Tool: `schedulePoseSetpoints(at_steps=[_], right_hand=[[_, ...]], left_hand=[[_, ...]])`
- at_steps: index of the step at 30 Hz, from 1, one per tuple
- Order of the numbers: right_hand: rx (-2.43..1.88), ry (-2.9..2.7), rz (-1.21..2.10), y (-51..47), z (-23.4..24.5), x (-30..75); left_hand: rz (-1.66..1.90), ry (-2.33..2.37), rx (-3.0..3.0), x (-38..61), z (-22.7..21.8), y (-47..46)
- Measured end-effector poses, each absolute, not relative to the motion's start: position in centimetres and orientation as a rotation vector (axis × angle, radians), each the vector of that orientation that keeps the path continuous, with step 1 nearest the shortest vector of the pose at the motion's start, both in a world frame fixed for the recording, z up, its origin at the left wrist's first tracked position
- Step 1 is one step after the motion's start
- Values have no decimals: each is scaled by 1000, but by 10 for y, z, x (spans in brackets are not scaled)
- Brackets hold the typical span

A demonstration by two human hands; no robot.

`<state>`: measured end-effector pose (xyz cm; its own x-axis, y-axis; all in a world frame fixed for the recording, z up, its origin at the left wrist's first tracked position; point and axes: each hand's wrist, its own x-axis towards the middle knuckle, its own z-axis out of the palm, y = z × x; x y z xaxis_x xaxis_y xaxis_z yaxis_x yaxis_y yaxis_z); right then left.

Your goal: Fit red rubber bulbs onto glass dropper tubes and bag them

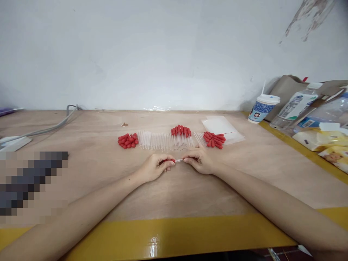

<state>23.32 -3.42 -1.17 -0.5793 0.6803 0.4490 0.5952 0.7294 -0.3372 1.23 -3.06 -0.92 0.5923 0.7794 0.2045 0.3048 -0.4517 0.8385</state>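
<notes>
Left hand (159,167) and right hand (200,162) share a red cap (172,161) and a clear tube (178,160)

The left hand's thumb and fingers are clamped on the red cap, and the right hand's thumb and fingertips pinch the clear tube near its other end. The tube lies almost level between the hands, just above the table (152,203), its left end meeting the cap; the fingers hide how far it goes in. Behind the hands, a row of loose tubes (153,140) lies side by side, with a pile of red caps (127,140) at its left end. To the right of that row, a group of capped tubes (181,131) points its red ends toward the wall (163,54). Farther right, near the right hand, sits a second pile of caps (214,140), with a white sheet (220,127) just behind it. A paper cup (261,108) with a straw and a plastic bottle (297,105) stand at the far right, the bottle tilted, and a grey cable (59,123) crosses the table's far left
</notes>
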Motion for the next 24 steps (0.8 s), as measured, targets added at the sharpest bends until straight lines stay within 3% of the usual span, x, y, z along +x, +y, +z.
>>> schedulePoseSetpoints(at_steps=[6,14,24], right_hand=[[-1007,-2272,-272,-43,-14,224],[-873,-2246,-19,-38,-13,230],[-779,-2236,-71,-38,-19,224]], left_hand=[[782,937,2024,14,-9,-31],[882,954,2090,10,-9,-23],[848,887,2005,14,-9,-31]])
